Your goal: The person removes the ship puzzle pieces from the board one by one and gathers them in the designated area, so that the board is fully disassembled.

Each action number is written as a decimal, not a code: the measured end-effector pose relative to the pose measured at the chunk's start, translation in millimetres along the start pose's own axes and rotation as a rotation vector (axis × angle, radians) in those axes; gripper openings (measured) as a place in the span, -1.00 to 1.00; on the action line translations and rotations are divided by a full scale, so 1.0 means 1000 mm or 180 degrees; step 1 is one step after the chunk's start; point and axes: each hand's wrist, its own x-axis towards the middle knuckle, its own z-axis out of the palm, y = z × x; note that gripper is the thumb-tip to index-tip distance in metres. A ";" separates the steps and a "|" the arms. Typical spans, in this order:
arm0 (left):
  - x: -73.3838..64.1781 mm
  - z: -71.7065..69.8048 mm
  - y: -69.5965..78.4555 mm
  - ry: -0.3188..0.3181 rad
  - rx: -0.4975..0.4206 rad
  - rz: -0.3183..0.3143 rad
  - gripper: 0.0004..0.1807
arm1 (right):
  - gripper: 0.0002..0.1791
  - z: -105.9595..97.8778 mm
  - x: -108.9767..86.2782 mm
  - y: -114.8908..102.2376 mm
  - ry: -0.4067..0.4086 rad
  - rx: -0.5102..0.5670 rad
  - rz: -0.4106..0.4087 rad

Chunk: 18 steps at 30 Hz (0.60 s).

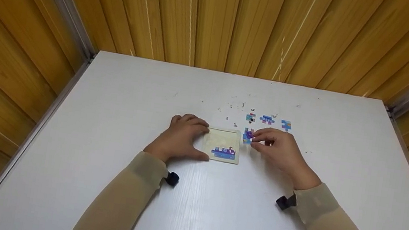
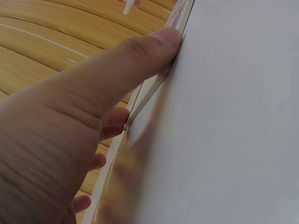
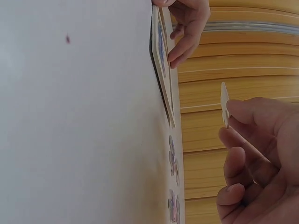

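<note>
The left hand [image 1: 185, 138] spans the left side of the puzzle tray [image 1: 221, 136], thumb at the near edge and fingers at the far, apparently to steady it; the right hand [image 1: 282, 150] pinches a puzzle piece [image 3: 224, 99] just right of the tray, raised, probably leaving its edges free; nearly level, its visible length runs roughly left to right

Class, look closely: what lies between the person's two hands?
Between the left hand and right hand lie the puzzle tray and loose pieces, seen in the head view.
</note>
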 end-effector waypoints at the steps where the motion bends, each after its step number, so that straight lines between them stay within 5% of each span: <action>1: 0.000 0.000 0.000 -0.0005 -0.0005 -0.0004 0.00 | -0.89 0.000 0.000 0.001 -0.0005 0.0005 0.0019; 18: 0.000 0.001 -0.002 0.0013 -0.0034 -0.0005 0.00 | -0.92 0.005 -0.001 0.018 -0.0152 0.0016 0.0037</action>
